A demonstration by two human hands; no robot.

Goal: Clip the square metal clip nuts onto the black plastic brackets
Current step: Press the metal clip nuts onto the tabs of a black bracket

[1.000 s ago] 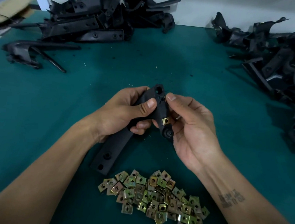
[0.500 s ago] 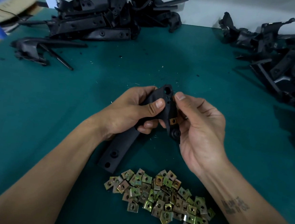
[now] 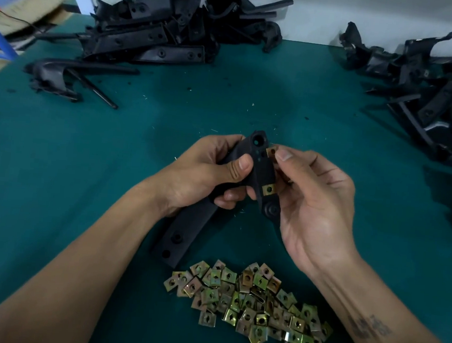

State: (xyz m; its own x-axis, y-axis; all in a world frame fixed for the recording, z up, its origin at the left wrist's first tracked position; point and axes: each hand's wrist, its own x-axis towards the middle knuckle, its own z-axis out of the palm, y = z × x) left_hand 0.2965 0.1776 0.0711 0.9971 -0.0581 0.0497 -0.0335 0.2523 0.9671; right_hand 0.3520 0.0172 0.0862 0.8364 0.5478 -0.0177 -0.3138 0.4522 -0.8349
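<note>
Black plastic fills the middle of the scene: a long bracket (image 3: 257, 171) is held up over the green table (image 3: 58, 163), its lower end (image 3: 176, 237) slanting down toward the person and the left. The left hand (image 3: 200, 177) is wrapped around the bracket's middle, thumb lying across the front face and fingers curled behind. The right hand (image 3: 311, 205) sits just right of the bracket, and its thumb and forefinger pinch a square brass-coloured clip nut (image 3: 272, 151) against the bracket's right edge, near the round hole at the top end. Lower on that same edge a second clip nut (image 3: 269, 189) is already seated on the plastic, just above a round boss. Nearer the person than the bracket, a loose heap of clip nuts (image 3: 246, 305) lies on the table between the two forearms, well apart from the hands. Beyond the bracket, to the far left, a pile of black brackets (image 3: 162, 36) is stacked against the wall, with one odd curved piece (image 3: 54, 76) lying alone in front of it. Another pile of black parts (image 3: 426, 87) sprawls to the far right of the bracket. Cardboard (image 3: 24, 6) shows past the table's far left corner.
</note>
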